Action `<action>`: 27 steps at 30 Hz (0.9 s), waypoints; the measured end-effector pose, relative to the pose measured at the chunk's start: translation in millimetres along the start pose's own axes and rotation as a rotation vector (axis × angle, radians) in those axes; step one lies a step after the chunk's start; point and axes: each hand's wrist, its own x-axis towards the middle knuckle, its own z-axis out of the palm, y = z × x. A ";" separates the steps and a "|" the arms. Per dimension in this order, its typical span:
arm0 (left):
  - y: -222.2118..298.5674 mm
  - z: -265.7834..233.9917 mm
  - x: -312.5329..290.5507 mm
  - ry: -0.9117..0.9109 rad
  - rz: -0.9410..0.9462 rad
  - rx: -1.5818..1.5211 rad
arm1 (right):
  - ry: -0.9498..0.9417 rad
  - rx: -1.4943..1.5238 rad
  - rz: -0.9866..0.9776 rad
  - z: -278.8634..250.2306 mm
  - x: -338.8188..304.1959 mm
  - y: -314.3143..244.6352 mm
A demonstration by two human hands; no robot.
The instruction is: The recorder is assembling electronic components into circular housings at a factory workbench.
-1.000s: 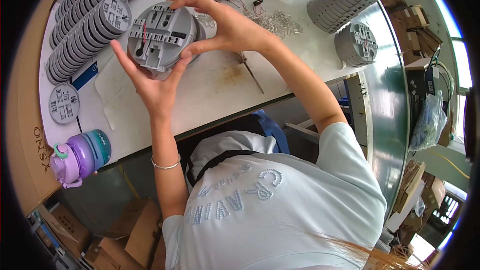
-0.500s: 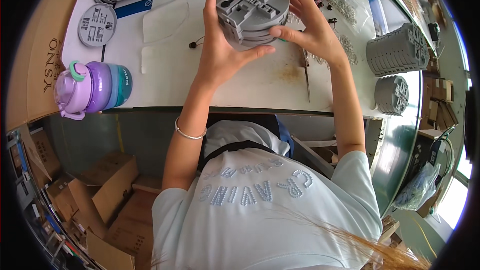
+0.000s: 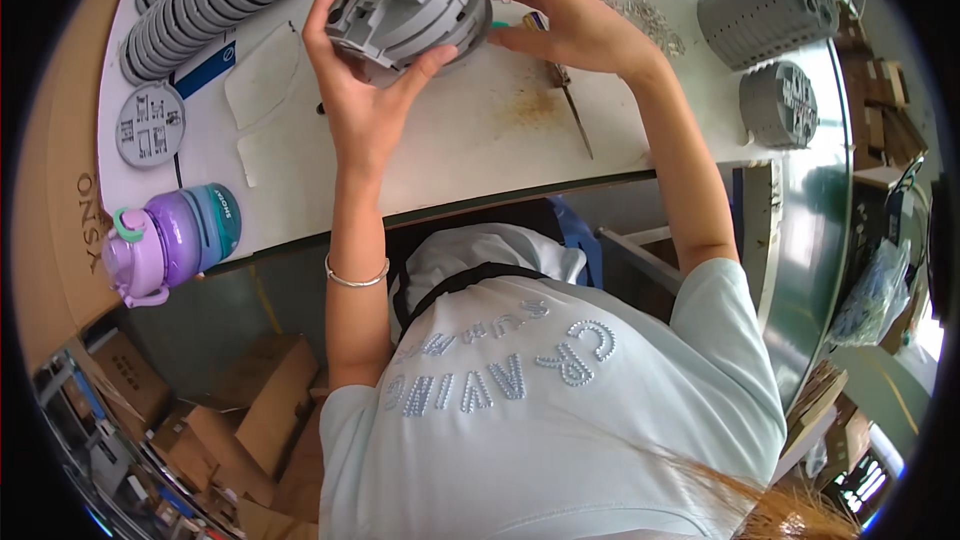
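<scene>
My left hand (image 3: pixel 365 110) grips a short stack of grey round plastic discs (image 3: pixel 425 5) from its left and near side, thumb spread along the near edge. The stack is tilted, and its top face shows raised slots and a small red piece of wire. Just to the right of it, my right hand (image 3: pixel 565 20) is open with its fingers apart; whether a fingertip still touches the rim I cannot tell. A screwdriver (image 3: pixel 568 100) lies on the white table (image 3: pixel 440 160) below my right hand.
Long rows of grey discs (image 3: pixel 210 5) lie at the far left, near a single disc (image 3: pixel 150 125) and a purple and teal bottle (image 3: pixel 190 235). Two grey stacks, a tall one (image 3: pixel 760 10) and a short one (image 3: pixel 772 105), stand right. Small metal parts (image 3: pixel 650 28) lie at the back.
The disc stack has moved left with my left hand and tilted. My right hand has drawn off its right side. The whole view has turned somewhat.
</scene>
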 end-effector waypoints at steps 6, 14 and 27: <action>-1.0 1.5 -0.2 -0.103 0.039 0.129 | 0.131 -0.153 -0.021 3.1 -2.5 2.7; 5.0 5.6 -1.2 -0.090 0.076 0.204 | 0.143 -0.079 -0.018 3.5 -2.9 -0.7; 11.6 27.3 -9.0 -0.017 0.168 0.616 | 0.136 -0.041 0.027 5.1 -2.8 7.7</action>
